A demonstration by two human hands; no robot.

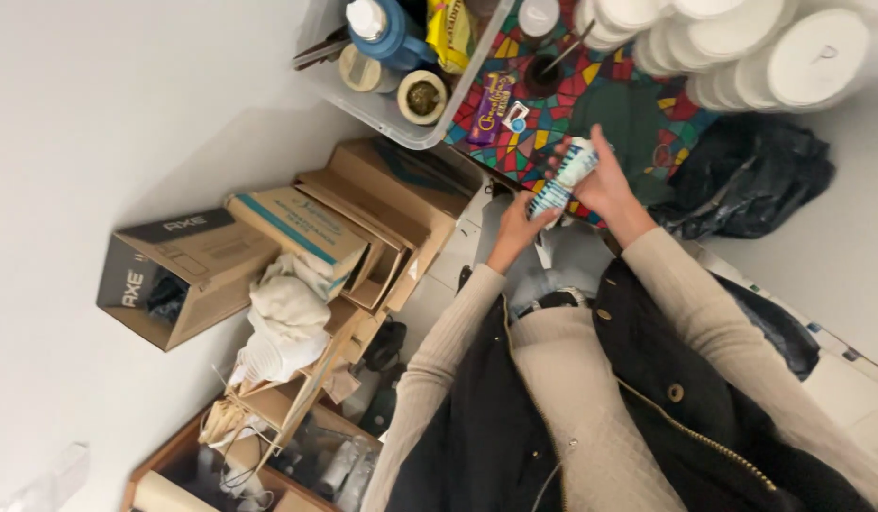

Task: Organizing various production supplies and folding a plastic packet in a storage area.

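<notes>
The counter (515, 152), topped with a mosaic of coloured glass-like tiles, is being taken as the landmark for everything else. Against the white wall beside the counter's left end, a heap of cardboard boxes (297, 246) is being kept, one of them open and dark inside, with crumpled white cloth (285, 318) lying over the lower boxes. On the counter's left part a clear plastic bin (401, 104) is being used for a blue bottle, a yellow packet and small round tins. Over the counter's far right end, stacked white disposable lids or plates (742, 43) are being stored, and below that end a dark plastic bag (752, 175) is lying bunched. A purple chocolate bar (491, 106) is resting on the tiles near the bin.

At the counter's near edge, a small tube-shaped container (562, 177), white with blue-green markings, is being held up in the air, tilted, not resting on the tiles. The right hand (610, 185) is wrapped around its upper part, fingers closed on it. The left hand (520, 223) is meeting its lower end, fingers closed there as well, though whether a cap is being turned or merely steadied cannot be told.

As a judgement, the handling of the container is only at an early stage: it is lifted and gripped in both hands, no cap is seen set down, and nothing is being dispensed yet.
</notes>
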